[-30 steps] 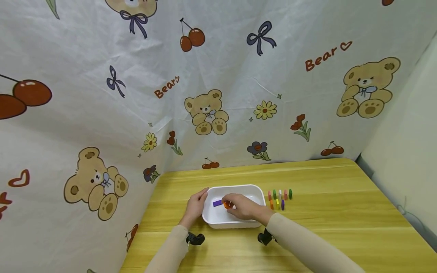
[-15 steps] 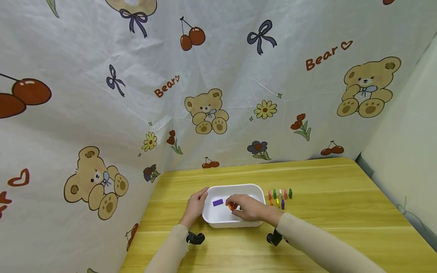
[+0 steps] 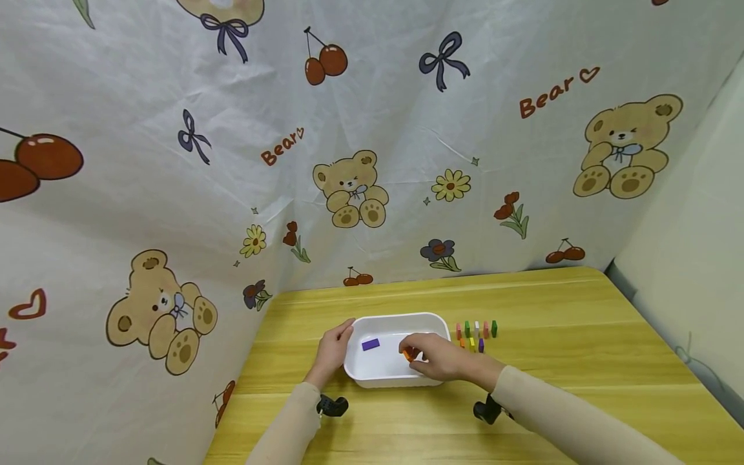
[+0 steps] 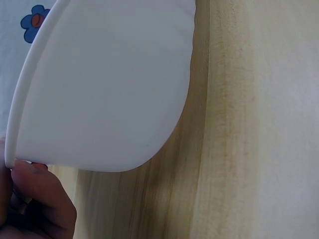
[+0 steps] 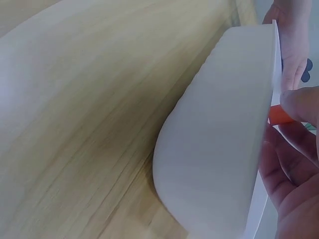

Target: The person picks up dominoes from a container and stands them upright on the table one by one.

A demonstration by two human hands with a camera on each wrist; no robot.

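A white plastic basin [image 3: 395, 382] stands on the wooden table. At its left end my left hand [image 3: 333, 347] grips the rim; the left wrist view shows thumb and finger [image 4: 42, 184] pinching a corner of it. Over the right part of the basin, my right hand [image 3: 437, 359] pinches an orange block [image 3: 408, 355] between thumb and fingers. The right wrist view has this orange block [image 5: 280, 115] at the level of the rim, partly covered by the thumb. A purple block [image 3: 370, 344] lies flat on the basin floor, left of the right hand.
Right of the basin several small coloured blocks stand upright in two rows, among them a dark green block [image 3: 494, 329] and a white block [image 3: 476, 329]. A bear-print cloth [image 3: 395, 129] hangs behind the table [image 3: 552, 387]. Each wrist wears a black camera.
My right hand has moved to the right within the basin, carrying the orange block away from the purple one, which stays put. The left hand keeps its place on the rim.
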